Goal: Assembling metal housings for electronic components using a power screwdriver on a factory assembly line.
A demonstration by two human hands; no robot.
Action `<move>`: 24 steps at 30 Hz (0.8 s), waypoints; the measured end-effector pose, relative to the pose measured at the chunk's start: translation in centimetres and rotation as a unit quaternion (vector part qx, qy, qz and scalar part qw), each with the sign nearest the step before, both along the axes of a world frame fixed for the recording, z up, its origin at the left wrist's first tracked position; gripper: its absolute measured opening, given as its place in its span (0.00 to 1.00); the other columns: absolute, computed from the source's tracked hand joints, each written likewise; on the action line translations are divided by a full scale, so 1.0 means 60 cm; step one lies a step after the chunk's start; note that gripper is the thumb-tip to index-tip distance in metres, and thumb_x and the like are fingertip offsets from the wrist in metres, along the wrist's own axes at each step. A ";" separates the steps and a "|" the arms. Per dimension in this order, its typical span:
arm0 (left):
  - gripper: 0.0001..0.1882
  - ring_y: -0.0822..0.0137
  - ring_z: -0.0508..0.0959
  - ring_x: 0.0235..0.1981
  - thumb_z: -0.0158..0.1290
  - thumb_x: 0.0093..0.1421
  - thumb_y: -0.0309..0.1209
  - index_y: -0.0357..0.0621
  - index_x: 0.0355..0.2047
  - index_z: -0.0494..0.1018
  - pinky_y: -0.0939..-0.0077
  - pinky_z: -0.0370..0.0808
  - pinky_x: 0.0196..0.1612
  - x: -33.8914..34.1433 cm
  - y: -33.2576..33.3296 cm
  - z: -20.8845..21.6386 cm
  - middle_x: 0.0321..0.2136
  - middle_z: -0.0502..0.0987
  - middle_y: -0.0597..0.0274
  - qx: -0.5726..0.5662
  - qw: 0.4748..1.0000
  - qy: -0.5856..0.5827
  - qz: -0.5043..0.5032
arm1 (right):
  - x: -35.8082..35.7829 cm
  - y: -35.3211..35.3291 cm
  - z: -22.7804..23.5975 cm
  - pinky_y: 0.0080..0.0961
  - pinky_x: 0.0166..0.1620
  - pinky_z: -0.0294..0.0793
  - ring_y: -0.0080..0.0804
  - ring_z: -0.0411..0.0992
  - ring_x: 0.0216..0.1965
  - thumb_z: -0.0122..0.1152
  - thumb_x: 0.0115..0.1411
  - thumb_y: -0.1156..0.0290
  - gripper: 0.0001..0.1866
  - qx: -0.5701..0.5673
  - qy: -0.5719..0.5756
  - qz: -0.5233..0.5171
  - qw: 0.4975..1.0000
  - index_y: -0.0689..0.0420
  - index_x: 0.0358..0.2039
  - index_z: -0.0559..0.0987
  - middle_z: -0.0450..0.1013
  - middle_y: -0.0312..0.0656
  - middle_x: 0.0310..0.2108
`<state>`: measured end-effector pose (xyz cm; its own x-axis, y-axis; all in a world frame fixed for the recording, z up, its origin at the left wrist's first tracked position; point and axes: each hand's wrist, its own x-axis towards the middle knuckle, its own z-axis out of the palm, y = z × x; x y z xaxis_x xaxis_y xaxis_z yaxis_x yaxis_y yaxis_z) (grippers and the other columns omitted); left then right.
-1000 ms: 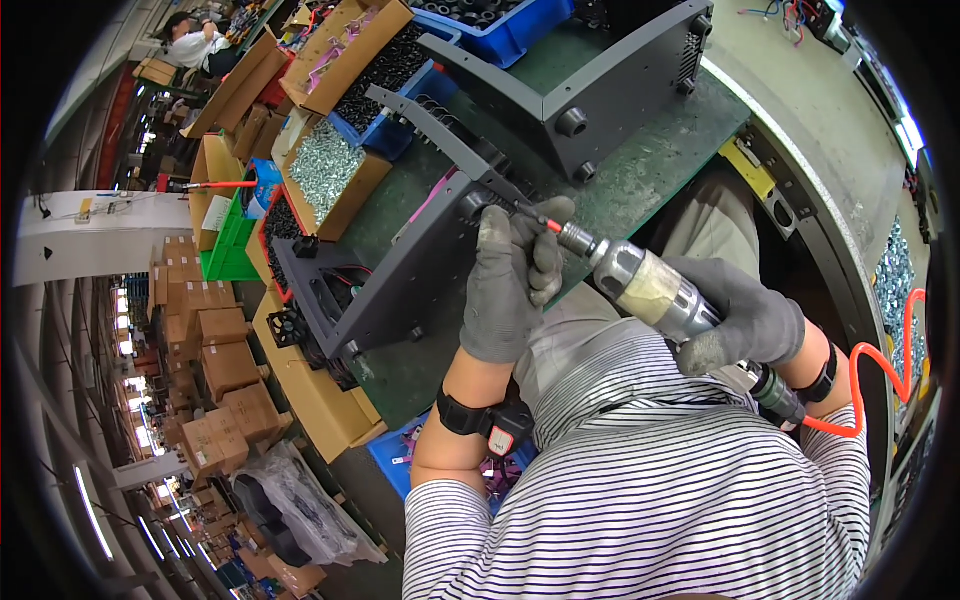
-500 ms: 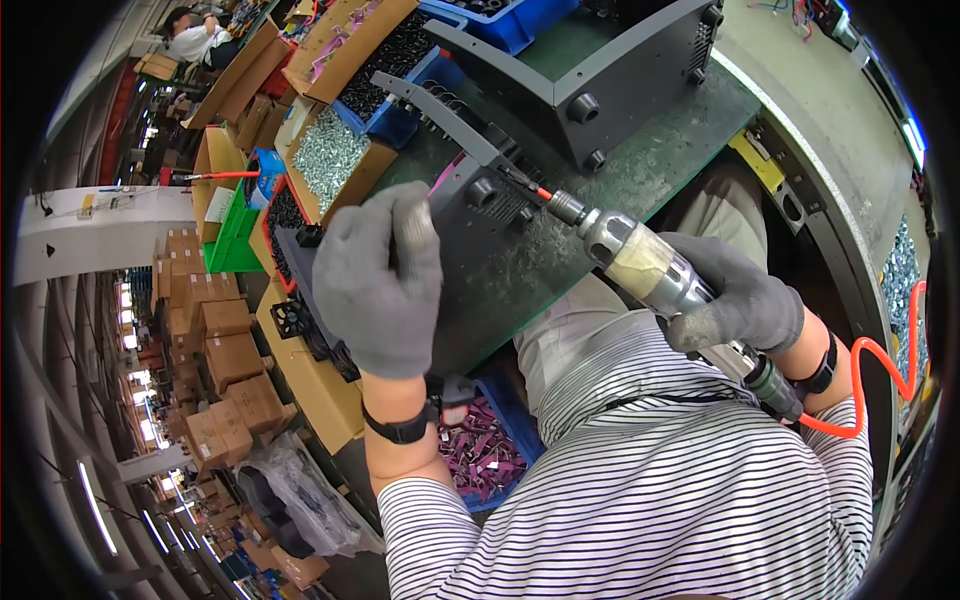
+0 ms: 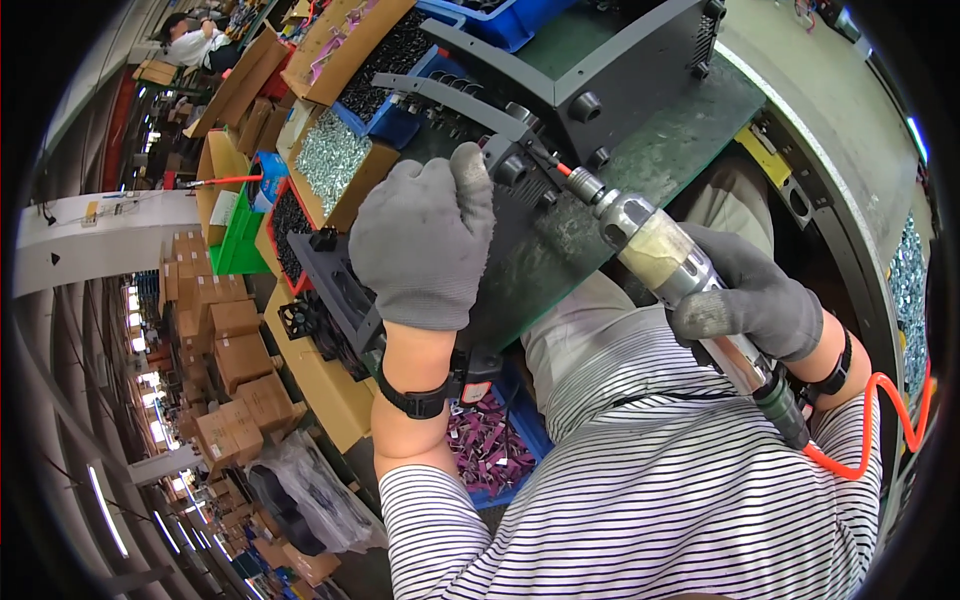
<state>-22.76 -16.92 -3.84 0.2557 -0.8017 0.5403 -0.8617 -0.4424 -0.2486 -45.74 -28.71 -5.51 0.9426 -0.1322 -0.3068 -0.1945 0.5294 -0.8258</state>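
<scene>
My right hand (image 3: 752, 300), in a grey glove, is wrapped around a silver pneumatic screwdriver (image 3: 655, 255) with an orange air hose. The driver's red-collared bit points up and left, its tip at the edge of a dark grey metal housing (image 3: 480, 108) with round black feet. In a matching glove, my left hand (image 3: 425, 240) is closed beside the near side of this housing, thumb up. What its fingers hold, if anything, is hidden. A second dark housing (image 3: 630, 90) stands just beyond, on the green worktop (image 3: 640, 150).
Blue bins (image 3: 395, 125) of black parts and a carton of silver screws (image 3: 330, 160) line the left side. Below my left forearm sits a blue bin (image 3: 535, 425) of purple pieces. Stacked cartons (image 3: 245, 360) and a person (image 3: 195, 45) are farther left.
My left hand has moved right and up, nearer the housing's end. The screwdriver and my right hand have shifted slightly right and down; the bit stays close to the housing.
</scene>
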 end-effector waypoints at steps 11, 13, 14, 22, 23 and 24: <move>0.16 0.59 0.71 0.17 0.48 0.59 0.41 0.46 0.19 0.72 0.66 0.68 0.21 -0.007 0.001 0.005 0.16 0.68 0.62 -0.045 0.997 0.050 -0.048 | -0.003 -0.021 -0.017 0.20 0.37 0.69 0.20 0.66 0.32 0.69 0.46 0.61 0.33 -0.083 -0.041 0.000 0.996 0.66 0.49 0.68 0.68 0.35 0.31; 0.14 0.61 0.71 0.17 0.49 0.59 0.39 0.45 0.21 0.74 0.67 0.67 0.21 -0.022 0.014 0.011 0.16 0.68 0.63 -0.097 0.988 0.069 -0.097 | -0.012 -0.028 -0.019 0.19 0.37 0.69 0.21 0.67 0.32 0.69 0.47 0.61 0.34 -0.133 -0.054 0.042 0.989 0.66 0.49 0.67 0.68 0.35 0.31; 0.11 0.63 0.70 0.17 0.49 0.58 0.37 0.45 0.24 0.75 0.70 0.66 0.21 -0.034 0.027 0.013 0.16 0.68 0.65 -0.092 0.957 0.215 -0.171 | -0.017 -0.025 -0.021 0.18 0.36 0.69 0.20 0.66 0.32 0.71 0.44 0.58 0.38 -0.134 -0.063 0.019 0.989 0.67 0.50 0.66 0.68 0.35 0.31; 0.17 0.76 0.65 0.22 0.38 0.59 0.24 0.34 0.49 0.65 0.84 0.68 0.23 -0.047 0.049 -0.129 0.31 0.73 0.60 -0.202 0.148 0.965 0.077 | -0.056 -0.035 -0.055 0.21 0.41 0.68 0.23 0.67 0.34 0.74 0.39 0.56 0.44 -0.106 0.009 0.052 0.993 0.65 0.53 0.65 0.69 0.38 0.35; 0.17 0.76 0.65 0.22 0.38 0.59 0.24 0.34 0.49 0.65 0.84 0.68 0.23 -0.037 0.052 -0.145 0.31 0.73 0.60 -0.205 0.150 0.963 0.088 | -0.056 -0.035 -0.062 0.21 0.41 0.68 0.24 0.67 0.34 0.74 0.39 0.56 0.44 -0.128 0.009 0.056 0.990 0.65 0.53 0.65 0.69 0.38 0.35; 0.17 0.75 0.68 0.24 0.38 0.60 0.25 0.34 0.49 0.65 0.84 0.70 0.24 -0.028 0.055 -0.159 0.32 0.73 0.59 -0.185 0.092 0.978 0.017 | -0.056 -0.035 -0.067 0.22 0.41 0.68 0.25 0.67 0.35 0.74 0.39 0.57 0.43 -0.170 0.012 0.067 0.983 0.64 0.53 0.66 0.69 0.38 0.35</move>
